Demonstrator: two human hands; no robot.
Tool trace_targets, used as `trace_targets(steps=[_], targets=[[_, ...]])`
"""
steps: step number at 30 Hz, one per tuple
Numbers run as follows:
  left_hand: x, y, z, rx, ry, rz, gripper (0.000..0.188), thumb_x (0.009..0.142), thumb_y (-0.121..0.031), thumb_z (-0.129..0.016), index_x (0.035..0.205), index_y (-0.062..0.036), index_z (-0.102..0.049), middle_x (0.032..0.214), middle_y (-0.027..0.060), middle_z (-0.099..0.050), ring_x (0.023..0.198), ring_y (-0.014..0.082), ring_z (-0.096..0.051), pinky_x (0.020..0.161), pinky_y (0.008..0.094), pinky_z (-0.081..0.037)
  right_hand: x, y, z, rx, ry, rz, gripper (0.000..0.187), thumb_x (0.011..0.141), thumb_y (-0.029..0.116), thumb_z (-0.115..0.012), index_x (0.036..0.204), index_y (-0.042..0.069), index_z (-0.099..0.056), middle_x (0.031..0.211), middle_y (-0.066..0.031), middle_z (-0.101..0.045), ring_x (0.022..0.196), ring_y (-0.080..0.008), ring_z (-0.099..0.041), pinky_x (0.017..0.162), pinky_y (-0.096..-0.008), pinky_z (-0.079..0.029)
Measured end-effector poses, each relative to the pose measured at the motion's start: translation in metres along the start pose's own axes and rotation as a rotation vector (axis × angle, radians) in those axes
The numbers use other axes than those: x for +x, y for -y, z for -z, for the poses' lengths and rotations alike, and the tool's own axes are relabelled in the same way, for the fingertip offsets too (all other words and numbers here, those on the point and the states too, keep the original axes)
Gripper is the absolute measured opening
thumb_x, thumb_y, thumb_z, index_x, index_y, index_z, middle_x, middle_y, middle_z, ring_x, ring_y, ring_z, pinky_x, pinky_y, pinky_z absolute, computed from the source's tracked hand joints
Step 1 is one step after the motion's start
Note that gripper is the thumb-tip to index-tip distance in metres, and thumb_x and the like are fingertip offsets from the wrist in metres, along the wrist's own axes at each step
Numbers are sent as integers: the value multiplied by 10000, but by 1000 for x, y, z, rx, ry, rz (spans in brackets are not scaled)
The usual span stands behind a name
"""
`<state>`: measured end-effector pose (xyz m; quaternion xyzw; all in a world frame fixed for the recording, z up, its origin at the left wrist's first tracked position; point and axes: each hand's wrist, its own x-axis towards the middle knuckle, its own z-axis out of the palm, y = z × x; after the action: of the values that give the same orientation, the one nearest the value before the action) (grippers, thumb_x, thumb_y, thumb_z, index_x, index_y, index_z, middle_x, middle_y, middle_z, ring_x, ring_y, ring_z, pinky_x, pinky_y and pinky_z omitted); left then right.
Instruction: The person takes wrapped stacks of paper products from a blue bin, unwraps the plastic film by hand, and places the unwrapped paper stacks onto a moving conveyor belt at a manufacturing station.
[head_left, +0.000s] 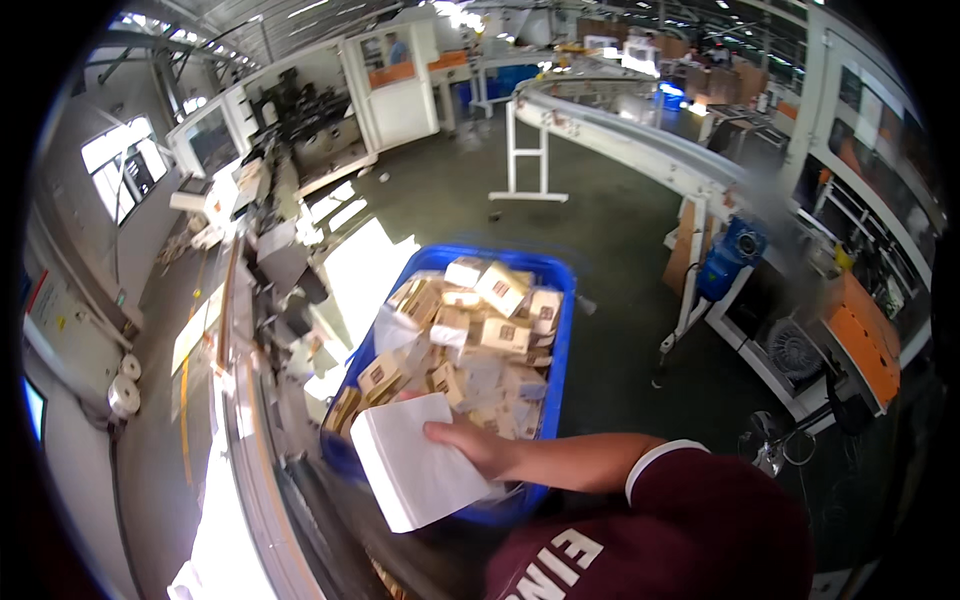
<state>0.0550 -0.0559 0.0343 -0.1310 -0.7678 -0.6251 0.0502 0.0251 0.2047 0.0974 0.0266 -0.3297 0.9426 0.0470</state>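
Note:
My right hand (478, 447) reaches in from the lower right, out of a maroon sleeve with a white cuff, and grips a flat white stack of paper sheets (412, 472). The stack hangs over the near left corner of a blue plastic crate (560, 330). Several small brown and white packets (478, 330) fill the crate in a loose heap. My left hand does not show anywhere in the picture.
A long packing machine line (262, 300) runs along the left, close to the crate. A white curved conveyor (620, 135) on legs crosses the back right, with a blue motor (733, 250) beneath it. Orange equipment (865, 340) stands far right. Dark green floor lies between.

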Motion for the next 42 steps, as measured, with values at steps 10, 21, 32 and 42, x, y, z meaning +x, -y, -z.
trace_targets(steps=[10, 21, 32, 42], targets=[[7, -24, -15, -875, 89, 401, 420, 877, -244, -437, 1224, -22, -357, 1137, 173, -489, 961, 298, -520, 791, 354, -450, -2, -37, 10, 208, -227, -177, 425, 887, 322, -427, 1212, 59, -357, 1068, -80, -519, 971, -169, -526, 848, -311, -423], [44, 27, -107, -628, 98, 456, 645, 749, -312, -581, 1219, 59, -341, 1109, 193, -492, 991, 274, -523, 834, 365, -444, -27, -43, 104, -395, -380, 90, 247, 844, 215, -527, 1009, 51, -445, 925, -57, -537, 843, -121, -510, 761, -252, -417], [-47, 43, -52, -973, -240, 849, 673, 639, -360, -622, 1132, 37, -393, 1029, 170, -523, 915, 257, -541, 777, 340, -455, 115, -116, 277, -2218, 227, -305, 141, 758, 112, -508, 828, 53, -617, 852, -96, -605, 877, -235, -560, 655, -358, -486], [-58, 63, -53, -804, -379, 820, 644, 655, -326, -611, 1128, 60, -406, 1041, 182, -518, 936, 257, -536, 789, 330, -446, 139, -144, 297, -2443, 405, -300, 126, 695, 110, -519, 715, 94, -643, 786, -75, -633, 793, -226, -587, 644, -342, -493]])
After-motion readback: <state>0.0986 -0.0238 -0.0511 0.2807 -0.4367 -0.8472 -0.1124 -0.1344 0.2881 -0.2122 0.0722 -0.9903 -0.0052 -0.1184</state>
